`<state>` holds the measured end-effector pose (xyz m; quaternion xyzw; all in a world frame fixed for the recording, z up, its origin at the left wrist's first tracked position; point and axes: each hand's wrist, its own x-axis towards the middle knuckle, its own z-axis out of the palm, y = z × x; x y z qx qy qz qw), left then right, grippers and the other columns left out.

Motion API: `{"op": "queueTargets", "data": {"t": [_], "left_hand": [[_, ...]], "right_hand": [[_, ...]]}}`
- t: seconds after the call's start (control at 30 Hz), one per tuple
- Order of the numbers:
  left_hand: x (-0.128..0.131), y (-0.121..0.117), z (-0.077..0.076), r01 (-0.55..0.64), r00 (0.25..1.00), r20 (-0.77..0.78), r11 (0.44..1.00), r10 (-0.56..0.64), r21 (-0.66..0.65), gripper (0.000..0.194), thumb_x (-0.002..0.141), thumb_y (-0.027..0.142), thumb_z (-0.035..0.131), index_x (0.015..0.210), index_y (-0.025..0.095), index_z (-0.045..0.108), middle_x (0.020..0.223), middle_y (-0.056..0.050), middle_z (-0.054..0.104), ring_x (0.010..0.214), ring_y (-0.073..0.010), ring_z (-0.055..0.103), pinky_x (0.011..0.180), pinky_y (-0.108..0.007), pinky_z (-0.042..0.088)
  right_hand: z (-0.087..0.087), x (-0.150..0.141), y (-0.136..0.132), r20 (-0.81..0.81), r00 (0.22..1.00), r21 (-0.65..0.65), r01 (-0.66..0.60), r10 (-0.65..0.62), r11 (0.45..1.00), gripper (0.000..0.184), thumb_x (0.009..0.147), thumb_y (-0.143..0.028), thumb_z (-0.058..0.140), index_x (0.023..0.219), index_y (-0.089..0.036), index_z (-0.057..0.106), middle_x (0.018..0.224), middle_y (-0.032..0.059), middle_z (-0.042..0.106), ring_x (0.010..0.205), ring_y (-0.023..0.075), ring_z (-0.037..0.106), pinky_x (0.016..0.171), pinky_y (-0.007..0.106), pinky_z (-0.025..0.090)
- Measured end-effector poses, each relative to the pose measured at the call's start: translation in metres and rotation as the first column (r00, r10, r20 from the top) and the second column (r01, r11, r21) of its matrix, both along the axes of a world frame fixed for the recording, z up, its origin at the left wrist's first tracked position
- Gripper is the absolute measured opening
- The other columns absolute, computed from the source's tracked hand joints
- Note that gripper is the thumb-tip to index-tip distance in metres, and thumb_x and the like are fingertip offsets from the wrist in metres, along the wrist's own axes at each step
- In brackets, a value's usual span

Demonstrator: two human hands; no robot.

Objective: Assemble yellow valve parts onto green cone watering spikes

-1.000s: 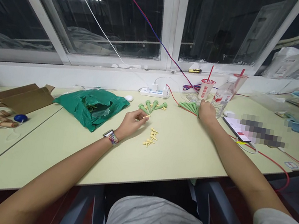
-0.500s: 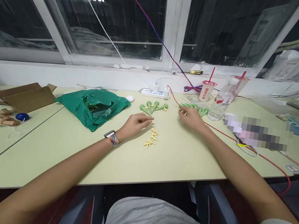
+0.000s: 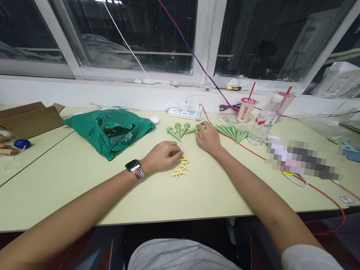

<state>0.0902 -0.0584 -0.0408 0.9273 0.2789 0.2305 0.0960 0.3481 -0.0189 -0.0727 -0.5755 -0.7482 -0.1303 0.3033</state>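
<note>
Two dark windows (image 3: 272, 35) stand behind the pale yellow desk (image 3: 54, 183).

A shared workroom, long pale desks (image 3: 54, 183) beneath large windows (image 3: 279, 36), power strip (image 3: 183, 114), loose red wire (image 3: 324, 198)

Single head-worn view, facing forward and down; looks close over left hand (image 3: 161, 157), right hand (image 3: 209, 138) on desk (image 3: 224, 198), toward windows (image 3: 272, 35).

A green plastic bag (image 3: 132, 129) lies beside an open cardboard box (image 3: 27, 116).
</note>
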Motion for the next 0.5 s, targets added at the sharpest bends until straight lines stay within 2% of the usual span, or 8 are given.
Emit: {"op": "queueTargets", "data": {"t": [0.1, 0.2, 0.3, 0.4, 0.5], "left_hand": [[0.001, 0.0, -0.001, 0.008, 1.0, -0.016, 0.999, -0.008, 0.037, 0.033, 0.104, 0.034, 0.051, 0.085, 0.02, 0.074, 0.081, -0.005, 0.067, 0.08, -0.022, 0.062, 0.077, -0.037, 0.043], [0.001, 0.0, -0.002, -0.004, 1.0, -0.007, 0.999, 0.005, 0.039, 0.032, 0.105, 0.033, 0.05, 0.085, 0.02, 0.073, 0.082, -0.005, 0.067, 0.079, -0.0217, 0.061, 0.076, -0.037, 0.043], [0.001, -0.001, -0.001, -0.014, 1.0, 0.009, 0.999, 0.013, 0.034, 0.031, 0.105, 0.031, 0.049, 0.089, 0.02, 0.072, 0.087, -0.005, 0.068, 0.083, -0.0223, 0.063, 0.079, -0.037, 0.044], [0.001, -0.002, 0.0, -0.022, 1.0, 0.02, 0.999, 0.021, 0.032, 0.03, 0.106, 0.032, 0.047, 0.091, 0.02, 0.071, 0.089, -0.006, 0.069, 0.086, -0.0231, 0.064, 0.081, -0.038, 0.045], [0.0, -0.003, 0.001, -0.014, 0.999, 0.051, 0.999, 0.013, 0.033, 0.029, 0.107, 0.033, 0.048, 0.093, 0.021, 0.07, 0.092, -0.006, 0.071, 0.089, -0.0236, 0.065, 0.084, -0.039, 0.048]], "right_hand": [[-0.004, 0.004, 0.017, 0.008, 0.998, -0.039, -0.06, 0.06, 0.997, 0.047, 0.092, -0.013, 0.056, 0.139, -0.012, 0.066, 0.144, 0.018, 0.062, 0.127, 0.0334, 0.051, 0.114, 0.047, 0.041], [-0.007, 0.005, 0.019, 0.012, 0.999, -0.07, -0.048, 0.049, 0.996, 0.04, 0.091, -0.014, 0.057, 0.128, -0.013, 0.072, 0.131, 0.0178, 0.065, 0.12, 0.0331, 0.053, 0.11, 0.046, 0.044], [-0.008, 0.008, 0.008, 0.009, 1.0, -0.048, -0.022, 0.023, 0.999, 0.033, 0.092, -0.021, 0.061, 0.121, -0.013, 0.074, 0.119, 0.018, 0.062, 0.114, 0.0328, 0.054, 0.107, 0.046, 0.046], [-0.009, 0.014, -0.008, 0.018, 0.997, -0.052, -0.075, 0.076, 0.996, 0.033, 0.094, -0.028, 0.063, 0.122, -0.013, 0.074, 0.115, 0.0165, 0.06, 0.109, 0.0312, 0.056, 0.103, 0.045, 0.049], [-0.009, 0.018, -0.025, 0.006, 0.994, -0.063, -0.109, 0.11, 0.992, 0.03, 0.095, -0.024, 0.062, 0.12, -0.013, 0.073, 0.114, 0.0154, 0.059, 0.103, 0.0289, 0.059, 0.093, 0.041, 0.052]]}}
